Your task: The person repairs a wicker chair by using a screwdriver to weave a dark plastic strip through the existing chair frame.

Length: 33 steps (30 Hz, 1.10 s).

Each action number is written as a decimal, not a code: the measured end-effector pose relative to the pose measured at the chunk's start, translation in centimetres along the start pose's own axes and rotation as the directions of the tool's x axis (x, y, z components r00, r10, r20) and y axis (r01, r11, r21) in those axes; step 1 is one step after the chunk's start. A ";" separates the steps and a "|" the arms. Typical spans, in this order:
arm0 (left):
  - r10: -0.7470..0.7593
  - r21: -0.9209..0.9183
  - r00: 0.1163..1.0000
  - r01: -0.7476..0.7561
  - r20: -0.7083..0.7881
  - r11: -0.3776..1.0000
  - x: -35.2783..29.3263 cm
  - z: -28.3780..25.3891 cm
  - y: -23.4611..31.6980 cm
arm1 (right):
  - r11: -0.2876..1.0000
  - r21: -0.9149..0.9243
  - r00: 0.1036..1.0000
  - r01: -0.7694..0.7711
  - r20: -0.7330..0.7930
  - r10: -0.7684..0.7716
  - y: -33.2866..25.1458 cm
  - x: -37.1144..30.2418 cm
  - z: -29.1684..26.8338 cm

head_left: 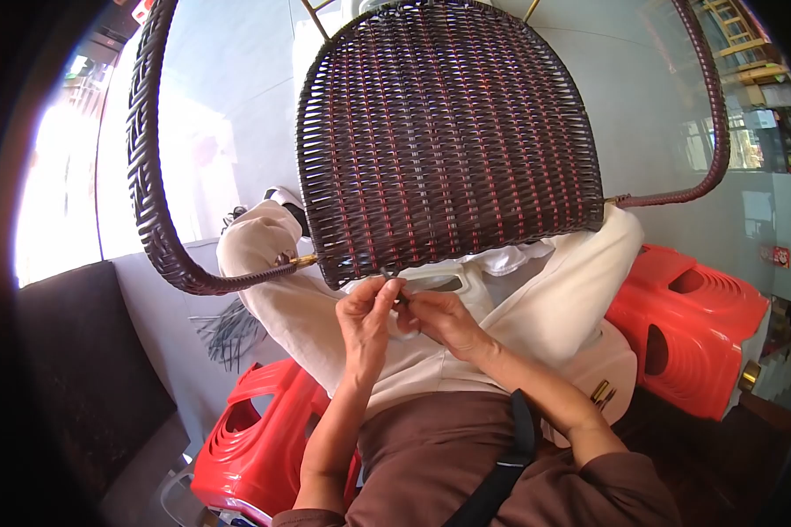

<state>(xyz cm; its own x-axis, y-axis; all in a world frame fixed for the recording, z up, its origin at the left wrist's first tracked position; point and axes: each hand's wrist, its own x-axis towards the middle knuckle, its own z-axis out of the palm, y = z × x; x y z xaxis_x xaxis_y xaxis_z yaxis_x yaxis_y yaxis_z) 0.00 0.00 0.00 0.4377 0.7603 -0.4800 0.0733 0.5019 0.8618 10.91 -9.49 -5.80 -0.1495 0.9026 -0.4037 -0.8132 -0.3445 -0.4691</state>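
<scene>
A dark brown woven chair panel (439,140), with red strands running through it, rests across my knees. Its near edge lies just beyond my fingers. My left hand (366,318) is closed, thumb against forefinger, on a thin dark weaving strip (388,274) by that edge. Beside it, my right hand (448,323) pinches the dark piece between the two hands, which looks like the same strip. The fingers hide most of the strip. Wrapped armrests curve out from the panel, one on the left (147,149) and one on the right (719,114).
Red plastic stools stand at my left (259,439) and right (694,329). A bundle of loose dark strips (231,332) lies on the floor beside my left leg. At far left is a dark flat panel (83,369). Wooden frames (734,39) show at the far right.
</scene>
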 end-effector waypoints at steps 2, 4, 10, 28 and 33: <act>0.097 -0.048 0.995 -0.099 -0.031 0.994 -0.3 -0.7 0.2 | 0.825 -0.475 0.873 0.307 -0.204 -0.442 -0.4 0.2 1.0; 0.039 -0.096 0.999 -0.041 -0.024 0.995 -1.1 -1.0 1.0 | 0.626 -0.717 0.802 0.307 -0.159 -0.576 -2.2 -0.3 1.8; -0.015 -0.135 1.000 0.016 0.006 0.991 -1.8 -1.1 2.8 | -0.223 -0.938 0.656 0.265 0.345 -0.671 -3.0 2.1 2.1; -0.114 0.022 0.993 0.114 -0.024 0.993 1.1 0.6 -1.8 | -0.444 -0.815 0.737 0.373 0.551 -0.391 2.8 1.8 -3.0; -0.082 0.070 0.996 0.085 -0.046 0.994 1.7 0.7 -2.1 | -0.413 -0.833 0.748 0.369 0.530 -0.400 2.6 2.0 -3.1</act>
<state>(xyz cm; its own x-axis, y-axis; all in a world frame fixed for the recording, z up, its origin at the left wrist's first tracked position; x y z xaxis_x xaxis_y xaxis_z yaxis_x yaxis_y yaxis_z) 1.18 -0.05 -2.50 0.3880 0.7349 -0.5562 0.1724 0.5349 0.8271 10.22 -9.33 -10.25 -0.0841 0.9496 0.3020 0.7491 0.2602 -0.6093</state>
